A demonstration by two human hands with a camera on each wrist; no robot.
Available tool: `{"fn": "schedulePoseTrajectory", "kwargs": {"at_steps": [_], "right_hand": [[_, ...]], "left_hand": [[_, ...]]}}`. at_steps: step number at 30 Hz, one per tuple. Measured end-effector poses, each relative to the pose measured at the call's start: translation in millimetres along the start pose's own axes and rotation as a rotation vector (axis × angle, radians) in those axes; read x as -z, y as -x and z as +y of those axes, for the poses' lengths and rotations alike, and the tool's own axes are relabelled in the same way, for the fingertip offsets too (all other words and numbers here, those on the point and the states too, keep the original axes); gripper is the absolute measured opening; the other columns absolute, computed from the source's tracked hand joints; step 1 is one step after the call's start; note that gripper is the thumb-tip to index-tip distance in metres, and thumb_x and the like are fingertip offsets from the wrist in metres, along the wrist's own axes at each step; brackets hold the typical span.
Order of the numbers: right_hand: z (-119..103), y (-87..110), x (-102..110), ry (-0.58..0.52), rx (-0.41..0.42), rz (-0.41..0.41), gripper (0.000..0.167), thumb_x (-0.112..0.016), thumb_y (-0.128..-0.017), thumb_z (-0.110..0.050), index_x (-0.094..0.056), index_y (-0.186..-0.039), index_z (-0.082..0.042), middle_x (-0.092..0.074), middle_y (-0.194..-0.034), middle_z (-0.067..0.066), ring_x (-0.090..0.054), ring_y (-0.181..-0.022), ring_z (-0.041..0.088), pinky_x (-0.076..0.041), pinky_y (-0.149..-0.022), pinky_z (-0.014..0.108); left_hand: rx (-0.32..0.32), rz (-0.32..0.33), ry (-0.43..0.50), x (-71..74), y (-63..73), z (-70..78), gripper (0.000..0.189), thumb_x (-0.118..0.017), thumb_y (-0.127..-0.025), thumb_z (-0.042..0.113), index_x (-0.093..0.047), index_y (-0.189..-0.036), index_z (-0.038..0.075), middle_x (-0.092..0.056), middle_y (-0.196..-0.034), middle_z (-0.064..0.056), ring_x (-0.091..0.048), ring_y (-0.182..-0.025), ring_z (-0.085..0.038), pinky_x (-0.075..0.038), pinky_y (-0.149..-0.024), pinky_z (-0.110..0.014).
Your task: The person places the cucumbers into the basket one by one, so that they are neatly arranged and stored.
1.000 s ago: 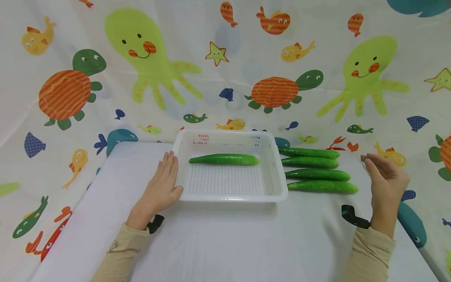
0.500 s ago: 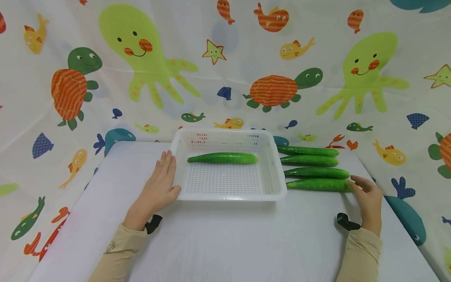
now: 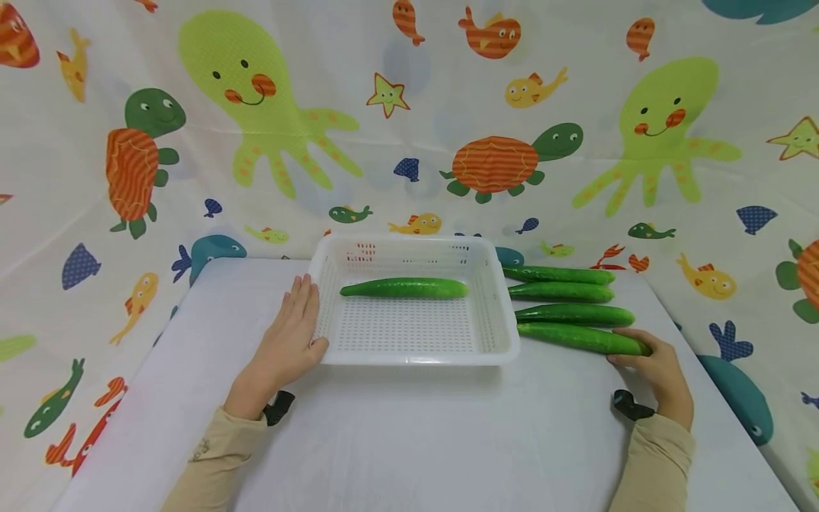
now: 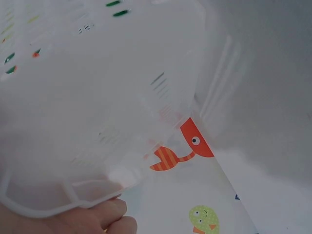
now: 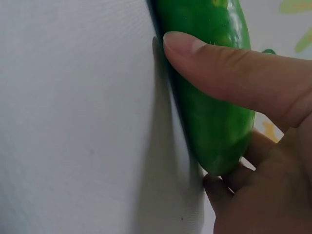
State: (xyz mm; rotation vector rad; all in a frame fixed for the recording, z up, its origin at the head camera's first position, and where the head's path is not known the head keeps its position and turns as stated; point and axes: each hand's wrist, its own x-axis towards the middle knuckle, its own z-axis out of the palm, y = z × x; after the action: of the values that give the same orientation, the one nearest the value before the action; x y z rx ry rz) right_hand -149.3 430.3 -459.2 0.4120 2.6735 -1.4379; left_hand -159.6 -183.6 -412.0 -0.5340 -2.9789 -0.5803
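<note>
A white plastic basket (image 3: 409,360) stands on the table, with one cucumber (image 3: 406,288) lying crosswise inside. My left hand (image 3: 288,338) rests along the basket's left side, its fingers straight; in the left wrist view fingertips (image 4: 114,212) show just below the basket's rim (image 4: 73,207). On the right, my right hand (image 3: 659,373) grips the near cucumber (image 3: 576,338) by its right end. The right wrist view shows the thumb (image 5: 214,66) across that cucumber (image 5: 214,126), fingers on its other side. Its left end lies at the basket's right side.
Three more cucumbers, a far one (image 3: 559,274), a middle one (image 3: 563,291) and a closer one (image 3: 576,313), lie side by side right of the basket. A patterned curtain (image 3: 409,142) hangs behind the white table (image 3: 409,441).
My right hand has come left and down to the near cucumber and taken hold of it; its right end has swung slightly toward me. The left hand stays at the basket.
</note>
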Motion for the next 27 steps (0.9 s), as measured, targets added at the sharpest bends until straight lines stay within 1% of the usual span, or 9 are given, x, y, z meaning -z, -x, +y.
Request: {"fn": "schedulePoseTrajectory", "kwargs": {"at_steps": [4,8,10,15,18,21,23,25,27], "right_hand": [[1,1.9,0,0.023,0.011,0.008,0.074,-0.081,-0.082,-0.023,-0.047,-0.143,0.002,-0.034,-0.149,0.03,-0.034,-0.124,0.039,-0.026,-0.106,0.068],[1,2.7,0,0.037,0.018,0.011,0.074,-0.082,-0.081,-0.026,-0.049,-0.141,0.002,-0.037,-0.146,0.028,-0.036,-0.121,0.034,-0.028,-0.105,0.066],[1,2.6,0,0.039,0.019,0.011,0.074,-0.082,-0.081,-0.026,-0.049,-0.141,0.002,-0.038,-0.146,0.027,-0.036,-0.121,0.034,-0.028,-0.105,0.066],[1,4.7,3,0.036,0.022,0.018,0.074,-0.082,-0.081,-0.032,-0.052,-0.141,-0.003,-0.041,-0.142,0.023,-0.036,-0.12,0.031,-0.028,-0.105,0.066],[3,7.8,7,0.024,0.021,0.037,0.073,-0.081,-0.081,-0.036,-0.053,-0.142,-0.007,-0.042,-0.139,0.017,-0.036,-0.118,0.027,-0.029,-0.104,0.063],[4,11.2,10,0.0,0.016,0.061,0.07,-0.08,-0.082,-0.038,-0.055,-0.142,-0.013,-0.045,-0.135,0.007,-0.038,-0.113,0.018,-0.032,-0.102,0.053],[5,13.0,13,-0.033,0.016,0.081,0.067,-0.081,-0.082,-0.036,-0.057,-0.141,-0.015,-0.047,-0.13,-0.002,-0.039,-0.109,0.012,-0.035,-0.099,0.039],[4,14.6,15,-0.104,0.017,0.092,0.064,-0.082,-0.082,-0.03,-0.059,-0.14,-0.016,-0.048,-0.124,-0.01,-0.04,-0.106,0.008,-0.038,-0.09,0.025],[4,15.8,17,-0.183,0.024,0.098,0.061,-0.082,-0.082,-0.024,-0.061,-0.138,-0.017,-0.048,-0.12,-0.016,-0.041,-0.103,0.007,-0.041,-0.081,0.015]], "left_hand": [[-0.001,-0.004,-0.001,0.3,-0.5,0.3,0.084,-0.048,-0.086,0.016,-0.007,-0.152,-0.014,0.008,-0.163,-0.024,0.01,-0.15,-0.036,-0.001,-0.121,-0.049],[-0.002,-0.003,-0.007,0.6,-0.2,0.3,0.084,-0.048,-0.086,0.017,-0.007,-0.152,-0.014,0.006,-0.163,-0.025,0.009,-0.15,-0.037,-0.001,-0.121,-0.05],[-0.001,-0.004,-0.01,0.7,-0.4,0.6,0.084,-0.049,-0.086,0.017,-0.008,-0.152,-0.014,0.005,-0.163,-0.025,0.009,-0.15,-0.036,-0.001,-0.121,-0.05],[0.0,-0.001,-0.008,1.7,-0.3,1.5,0.083,-0.048,-0.085,0.016,-0.008,-0.152,-0.015,0.004,-0.163,-0.026,0.008,-0.15,-0.037,-0.002,-0.121,-0.05],[-0.001,0.002,-0.011,2.0,-0.3,1.7,0.083,-0.048,-0.085,0.016,-0.008,-0.152,-0.015,0.004,-0.163,-0.026,0.008,-0.15,-0.037,-0.003,-0.121,-0.051],[-0.002,0.0,-0.01,2.2,0.0,1.7,0.083,-0.048,-0.086,0.016,-0.008,-0.152,-0.015,0.005,-0.163,-0.026,0.008,-0.15,-0.037,-0.002,-0.121,-0.051],[-0.003,0.0,-0.007,2.4,0.0,1.6,0.083,-0.048,-0.086,0.016,-0.008,-0.152,-0.015,0.005,-0.163,-0.026,0.009,-0.15,-0.037,-0.002,-0.121,-0.05],[-0.004,0.0,-0.005,2.7,0.1,1.6,0.083,-0.048,-0.086,0.016,-0.008,-0.152,-0.015,0.004,-0.163,-0.026,0.008,-0.15,-0.037,-0.002,-0.121,-0.051],[-0.005,0.001,-0.008,2.9,-0.1,1.3,0.083,-0.048,-0.085,0.016,-0.009,-0.152,-0.015,0.004,-0.163,-0.026,0.008,-0.15,-0.037,-0.003,-0.121,-0.052]]}}
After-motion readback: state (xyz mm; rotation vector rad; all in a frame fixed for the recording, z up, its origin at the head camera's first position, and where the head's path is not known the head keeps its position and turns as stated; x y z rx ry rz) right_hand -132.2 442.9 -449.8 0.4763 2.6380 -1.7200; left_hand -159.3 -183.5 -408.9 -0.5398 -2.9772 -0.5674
